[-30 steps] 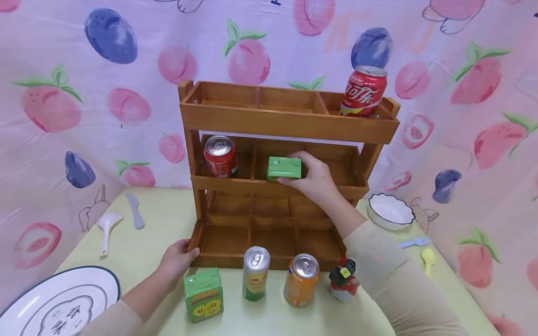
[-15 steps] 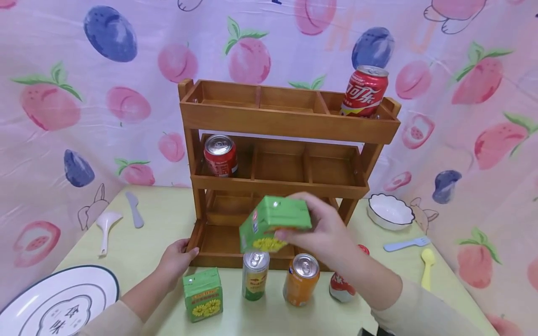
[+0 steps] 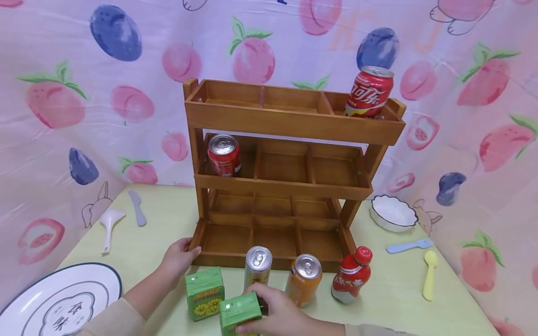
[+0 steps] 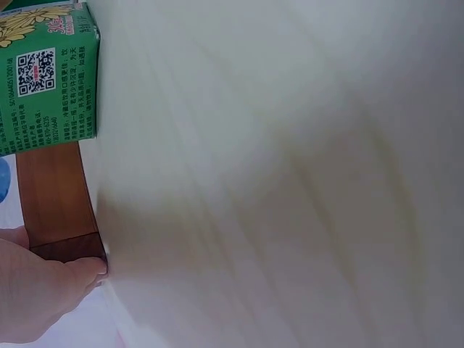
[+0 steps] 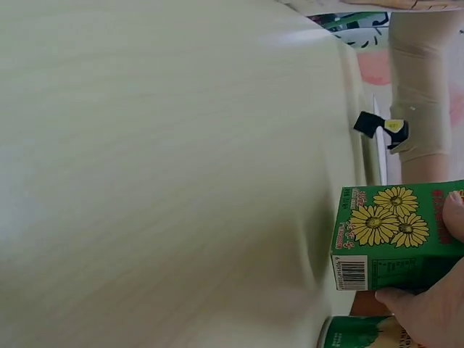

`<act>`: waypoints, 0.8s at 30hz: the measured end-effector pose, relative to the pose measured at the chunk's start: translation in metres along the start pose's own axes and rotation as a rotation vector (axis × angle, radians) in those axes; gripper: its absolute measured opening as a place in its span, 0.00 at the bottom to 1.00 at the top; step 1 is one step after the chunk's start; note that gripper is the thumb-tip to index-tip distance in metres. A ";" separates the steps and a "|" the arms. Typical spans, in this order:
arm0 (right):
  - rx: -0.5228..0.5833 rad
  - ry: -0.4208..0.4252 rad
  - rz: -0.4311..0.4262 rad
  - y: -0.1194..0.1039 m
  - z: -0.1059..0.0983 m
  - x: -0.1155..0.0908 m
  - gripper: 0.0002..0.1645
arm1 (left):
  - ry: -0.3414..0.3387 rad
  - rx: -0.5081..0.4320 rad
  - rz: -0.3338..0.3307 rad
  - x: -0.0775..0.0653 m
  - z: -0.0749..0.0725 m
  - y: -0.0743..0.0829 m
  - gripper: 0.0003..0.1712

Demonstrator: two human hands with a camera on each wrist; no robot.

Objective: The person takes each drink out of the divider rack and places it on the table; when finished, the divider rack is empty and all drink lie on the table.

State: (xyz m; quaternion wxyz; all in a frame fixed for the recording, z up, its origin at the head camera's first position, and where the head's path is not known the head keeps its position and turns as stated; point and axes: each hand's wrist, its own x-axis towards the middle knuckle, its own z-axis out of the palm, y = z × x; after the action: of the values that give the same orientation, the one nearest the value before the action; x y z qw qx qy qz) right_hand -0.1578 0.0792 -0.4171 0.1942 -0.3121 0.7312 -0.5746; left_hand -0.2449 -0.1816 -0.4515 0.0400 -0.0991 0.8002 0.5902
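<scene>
Right of the right hand (image 3: 281, 313), the tabletop (image 3: 392, 298) runs past a red bottle (image 3: 352, 276) to its edge along the fruit-print sheet (image 3: 449, 135). Toward the left hand (image 3: 178, 256), a second green carton (image 3: 205, 293) stands just beside the held one (whether they touch, I cannot tell). The right hand pinches a chrysanthemum-print carton (image 3: 240, 311) between thumb and fingers, near a slim can (image 3: 258, 261). The left hand grips the wooden rack (image 3: 294, 125) at its bottom-tier front corner.
</scene>
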 end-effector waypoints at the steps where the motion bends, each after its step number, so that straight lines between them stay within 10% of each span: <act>1: -0.003 0.001 0.008 0.003 0.001 0.001 0.22 | -0.001 0.000 -0.001 0.000 0.000 0.000 0.28; 14: -0.170 0.063 -0.019 0.008 -0.001 0.005 0.30 | -0.013 -0.005 -0.014 0.000 -0.001 0.000 0.29; 24: -0.432 0.176 -0.347 -0.100 -0.030 0.011 0.34 | -0.017 -0.018 -0.019 -0.001 0.001 0.000 0.29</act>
State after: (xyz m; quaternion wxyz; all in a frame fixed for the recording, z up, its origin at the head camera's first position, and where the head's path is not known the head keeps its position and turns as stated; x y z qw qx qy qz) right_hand -0.1617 0.0784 -0.3121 -0.0421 -0.4154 0.7865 -0.4551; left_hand -0.2441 -0.1810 -0.4513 0.0513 -0.1020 0.7936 0.5976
